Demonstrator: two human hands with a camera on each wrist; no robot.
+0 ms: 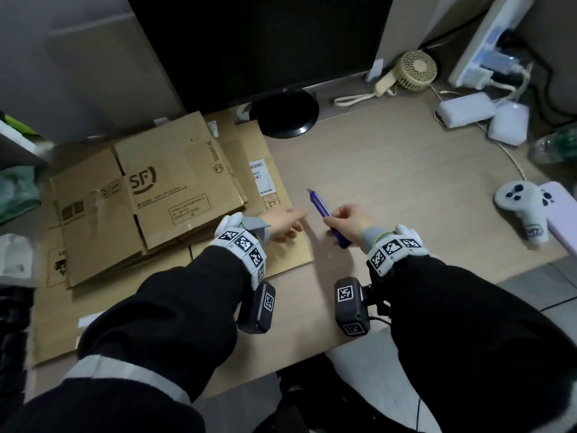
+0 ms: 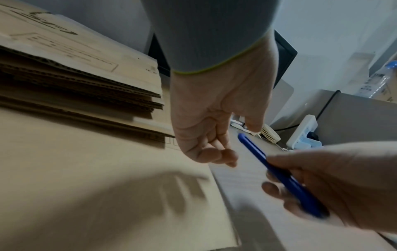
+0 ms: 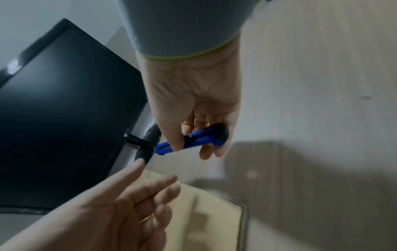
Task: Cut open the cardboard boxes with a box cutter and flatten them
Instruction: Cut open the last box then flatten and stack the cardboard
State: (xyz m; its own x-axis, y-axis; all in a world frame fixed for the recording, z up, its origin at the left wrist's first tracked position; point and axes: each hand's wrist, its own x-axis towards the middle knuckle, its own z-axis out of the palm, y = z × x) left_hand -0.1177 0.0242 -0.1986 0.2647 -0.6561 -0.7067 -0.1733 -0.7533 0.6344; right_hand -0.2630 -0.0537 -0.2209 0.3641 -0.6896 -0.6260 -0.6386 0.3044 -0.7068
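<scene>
Blue box cutter (image 1: pixel 327 219) sits clamped in my right hand (image 1: pixel 346 225), fingers (image 3: pixel 209 149) curled round its handle, blade tip out, at frame centre. My left hand (image 1: pixel 282 225) hangs relaxed and empty over the flattened boxes (image 1: pixel 162 195) at left on the desk (image 1: pixel 406 182). Cutting looks finished; I judge the next move is retracting the blade.

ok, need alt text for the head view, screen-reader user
A person's right hand grips a blue box cutter, blade tip out, above a wooden desk, while the open left hand hovers over flattened cardboard boxes stacked at left. A dark monitor stands behind.
</scene>
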